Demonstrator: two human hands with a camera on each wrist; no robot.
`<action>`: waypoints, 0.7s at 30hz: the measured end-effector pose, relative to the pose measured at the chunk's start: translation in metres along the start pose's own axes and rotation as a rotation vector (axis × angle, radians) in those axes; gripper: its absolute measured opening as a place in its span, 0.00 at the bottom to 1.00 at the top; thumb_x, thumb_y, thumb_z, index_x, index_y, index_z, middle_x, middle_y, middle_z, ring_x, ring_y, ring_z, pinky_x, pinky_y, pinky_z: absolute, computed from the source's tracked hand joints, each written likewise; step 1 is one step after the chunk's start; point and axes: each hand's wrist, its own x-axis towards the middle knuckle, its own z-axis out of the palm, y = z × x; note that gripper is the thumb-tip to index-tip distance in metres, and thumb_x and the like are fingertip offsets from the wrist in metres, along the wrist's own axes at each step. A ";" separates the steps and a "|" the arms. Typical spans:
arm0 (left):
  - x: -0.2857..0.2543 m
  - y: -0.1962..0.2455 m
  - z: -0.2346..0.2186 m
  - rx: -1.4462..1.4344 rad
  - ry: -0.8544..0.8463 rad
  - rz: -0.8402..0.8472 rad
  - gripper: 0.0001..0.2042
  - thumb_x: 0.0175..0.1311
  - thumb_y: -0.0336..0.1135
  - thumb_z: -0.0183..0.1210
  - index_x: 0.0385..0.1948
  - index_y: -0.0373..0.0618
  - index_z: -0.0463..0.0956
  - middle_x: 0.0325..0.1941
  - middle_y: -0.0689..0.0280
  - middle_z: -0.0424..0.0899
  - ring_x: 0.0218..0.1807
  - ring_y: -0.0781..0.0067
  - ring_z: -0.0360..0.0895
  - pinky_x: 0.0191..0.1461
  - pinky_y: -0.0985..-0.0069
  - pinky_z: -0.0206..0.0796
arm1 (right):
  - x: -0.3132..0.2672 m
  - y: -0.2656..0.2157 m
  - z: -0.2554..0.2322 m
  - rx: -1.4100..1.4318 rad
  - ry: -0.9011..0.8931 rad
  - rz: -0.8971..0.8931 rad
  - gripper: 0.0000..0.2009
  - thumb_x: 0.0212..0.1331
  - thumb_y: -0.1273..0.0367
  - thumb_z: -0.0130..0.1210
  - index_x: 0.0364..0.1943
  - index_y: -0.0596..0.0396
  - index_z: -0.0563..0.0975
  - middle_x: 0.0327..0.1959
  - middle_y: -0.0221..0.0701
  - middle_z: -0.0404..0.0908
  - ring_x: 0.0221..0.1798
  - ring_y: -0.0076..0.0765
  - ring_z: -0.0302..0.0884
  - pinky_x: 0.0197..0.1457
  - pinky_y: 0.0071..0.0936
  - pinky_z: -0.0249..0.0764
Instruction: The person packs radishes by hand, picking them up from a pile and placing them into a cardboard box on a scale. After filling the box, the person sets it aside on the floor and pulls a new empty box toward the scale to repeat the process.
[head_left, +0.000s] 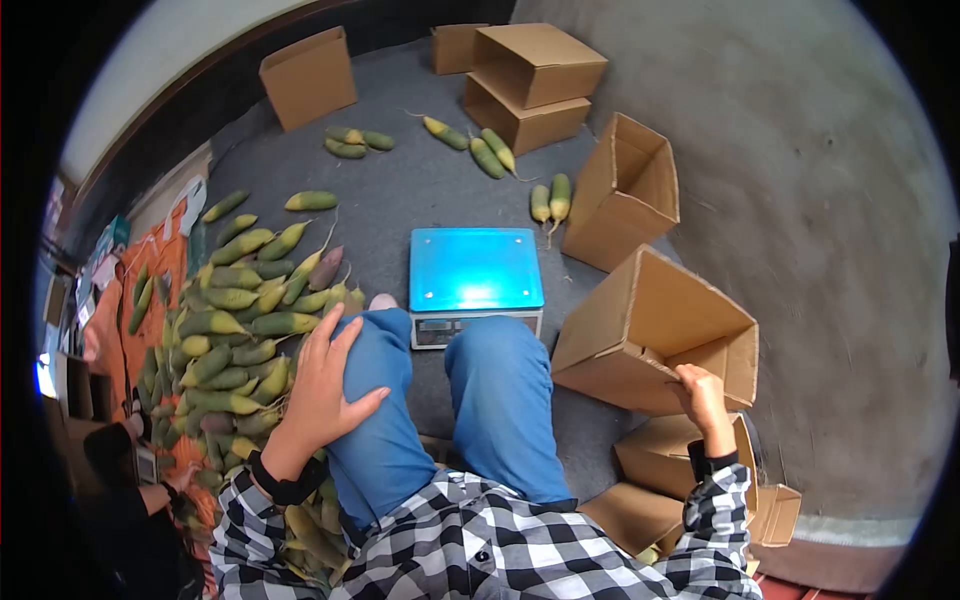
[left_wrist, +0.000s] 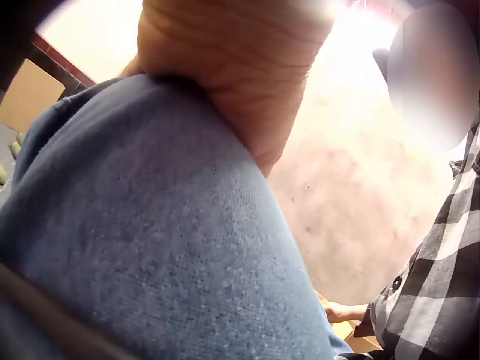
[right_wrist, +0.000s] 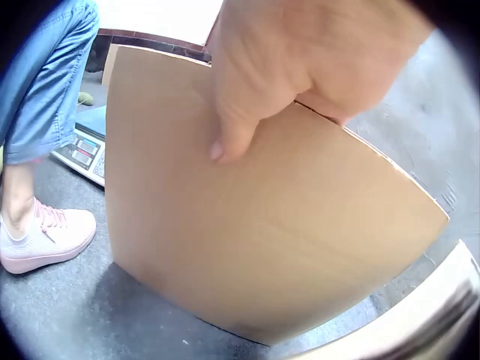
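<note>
My left hand (head_left: 325, 385) rests on the left knee of my blue jeans (head_left: 385, 430), fingers straight and spread, holding nothing. Over at the right, my right hand (head_left: 705, 398) grips the near top edge of an open cardboard box (head_left: 597, 325). In the right wrist view the thumb lies flat on the outside of the box wall (right_wrist: 187, 217), while the fingers go over the rim and are hidden behind it. A digital scale (head_left: 476, 268) with a shiny blue plate stands on the floor just beyond my knees.
Many green radishes (head_left: 212, 323) are heaped to my left. Small groups of radishes (head_left: 488, 157) lie farther ahead. Another open box (head_left: 595, 200) stands beyond the gripped one, with stacked boxes (head_left: 535, 65) at the back. More cartons (head_left: 665, 455) sit by my right side. Another person's arm (head_left: 155, 497) shows at far left.
</note>
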 end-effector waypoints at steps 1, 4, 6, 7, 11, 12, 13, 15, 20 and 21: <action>0.000 0.008 0.006 -0.069 0.048 -0.053 0.46 0.48 0.44 0.70 0.70 0.40 0.54 0.73 0.47 0.55 0.71 0.42 0.57 0.72 0.54 0.51 | 0.009 -0.004 -0.026 0.012 0.045 -0.020 0.11 0.46 0.72 0.64 0.32 0.54 0.75 0.29 0.37 0.78 0.36 0.48 0.79 0.38 0.39 0.75; -0.032 -0.004 -0.021 -0.066 0.034 -0.168 0.47 0.48 0.45 0.70 0.69 0.38 0.54 0.72 0.45 0.56 0.71 0.41 0.57 0.72 0.54 0.51 | 0.042 -0.074 -0.050 0.088 0.046 -0.069 0.10 0.47 0.73 0.63 0.32 0.57 0.74 0.29 0.39 0.76 0.35 0.49 0.78 0.37 0.41 0.74; -0.028 0.001 -0.006 -0.083 0.081 -0.193 0.47 0.48 0.45 0.70 0.69 0.37 0.53 0.72 0.44 0.55 0.71 0.41 0.58 0.72 0.54 0.51 | 0.079 -0.088 -0.079 0.048 0.085 -0.146 0.10 0.48 0.73 0.63 0.32 0.57 0.73 0.29 0.39 0.76 0.35 0.50 0.77 0.36 0.41 0.73; -0.032 0.004 -0.004 -0.087 0.069 -0.213 0.48 0.47 0.44 0.70 0.70 0.36 0.52 0.73 0.43 0.55 0.72 0.41 0.56 0.73 0.55 0.50 | 0.097 -0.100 -0.086 0.060 0.090 -0.188 0.10 0.49 0.72 0.63 0.32 0.57 0.73 0.28 0.39 0.75 0.35 0.51 0.77 0.36 0.42 0.73; -0.030 -0.001 0.002 -0.048 0.086 -0.193 0.50 0.47 0.44 0.71 0.71 0.37 0.50 0.73 0.44 0.54 0.73 0.42 0.55 0.74 0.56 0.49 | 0.182 -0.139 -0.063 0.133 0.085 -0.334 0.10 0.51 0.70 0.61 0.35 0.59 0.75 0.33 0.43 0.78 0.38 0.55 0.78 0.39 0.42 0.74; -0.031 -0.002 0.003 -0.044 0.087 -0.205 0.50 0.47 0.44 0.71 0.71 0.37 0.50 0.73 0.44 0.54 0.73 0.42 0.55 0.74 0.56 0.49 | 0.202 -0.151 -0.053 0.108 0.039 -0.352 0.10 0.52 0.69 0.61 0.35 0.59 0.75 0.34 0.43 0.79 0.39 0.54 0.78 0.39 0.42 0.74; -0.033 -0.002 0.004 -0.040 0.079 -0.194 0.51 0.46 0.45 0.71 0.71 0.37 0.49 0.74 0.44 0.54 0.72 0.43 0.56 0.74 0.55 0.49 | 0.221 -0.163 -0.042 0.084 -0.007 -0.370 0.11 0.52 0.68 0.61 0.35 0.59 0.76 0.34 0.43 0.79 0.40 0.54 0.79 0.40 0.42 0.75; -0.034 -0.004 0.007 -0.032 0.079 -0.188 0.51 0.46 0.46 0.72 0.72 0.38 0.49 0.74 0.45 0.54 0.72 0.43 0.56 0.73 0.55 0.50 | 0.254 -0.181 -0.016 0.050 -0.049 -0.435 0.12 0.52 0.66 0.61 0.36 0.59 0.76 0.35 0.43 0.80 0.41 0.53 0.79 0.42 0.44 0.75; -0.034 -0.005 0.009 -0.044 0.128 -0.152 0.52 0.44 0.50 0.73 0.71 0.40 0.50 0.73 0.46 0.55 0.68 0.42 0.60 0.70 0.54 0.54 | 0.295 -0.227 0.017 0.036 -0.088 -0.516 0.12 0.54 0.63 0.63 0.36 0.56 0.76 0.32 0.41 0.82 0.42 0.50 0.81 0.44 0.43 0.77; -0.034 -0.005 0.008 -0.039 0.127 -0.144 0.53 0.44 0.50 0.73 0.71 0.40 0.50 0.72 0.46 0.55 0.68 0.42 0.60 0.70 0.54 0.54 | 0.298 -0.233 0.020 0.049 -0.107 -0.509 0.13 0.54 0.62 0.63 0.36 0.56 0.76 0.32 0.41 0.83 0.42 0.50 0.81 0.45 0.43 0.77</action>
